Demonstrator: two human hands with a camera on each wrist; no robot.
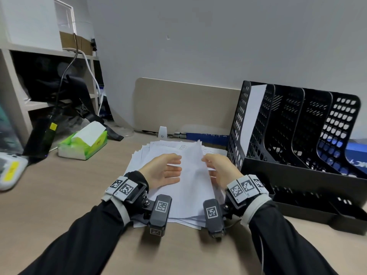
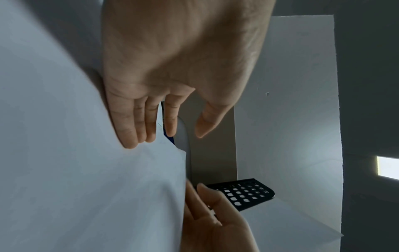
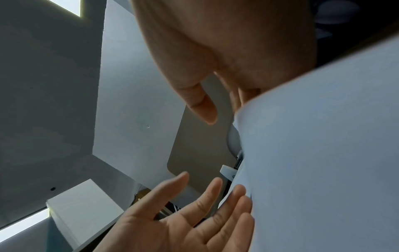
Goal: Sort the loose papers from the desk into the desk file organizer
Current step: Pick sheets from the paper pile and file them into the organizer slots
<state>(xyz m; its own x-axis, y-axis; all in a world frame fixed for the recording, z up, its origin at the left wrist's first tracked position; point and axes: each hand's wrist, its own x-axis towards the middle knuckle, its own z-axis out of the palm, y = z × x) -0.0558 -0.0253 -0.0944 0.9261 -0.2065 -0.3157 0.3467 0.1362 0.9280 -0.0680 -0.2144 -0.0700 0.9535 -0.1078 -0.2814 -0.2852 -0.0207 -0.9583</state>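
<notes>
Loose papers (image 1: pixel 174 175) sit in a messy fanned stack on the tan surface (image 1: pixel 69 187), centre of the head view, just left of the black desk file organizer (image 1: pixel 297 135). The organizer has four upright perforated slots; the leftmost slot already holds a white sheet (image 1: pixel 254 114) standing on edge, the other three look dark inside, contents not readable.

The left hand (image 1: pixel 164 171) rests on the left part of the stack, fingers straight and loosely spread, palm turned toward the right; fingertips touch the top sheet (image 1: pixel 194 175), no curl round it. In the left wrist view the left hand's fingers (image 2: pixel 138 122) lie flat along the paper edge, thumb apart.

The right hand (image 1: pixel 220 169) is at the right edge of the top sheet, which is lifted and buckled between the two hands. The right hand's fingers go behind the raised paper, thumb in front, close to the sheet; whether it actually pinches the sheet is not clear from any view. In the right wrist view the thumb (image 3: pixel 200 104) stands free of the paper.

A green tissue box (image 1: pixel 83 143) sits well apart on the left of the surface, a black device (image 1: pixel 39 135) with a yellow label beside it. A beige panel (image 1: pixel 178 104) stands behind the stack against the wall.
</notes>
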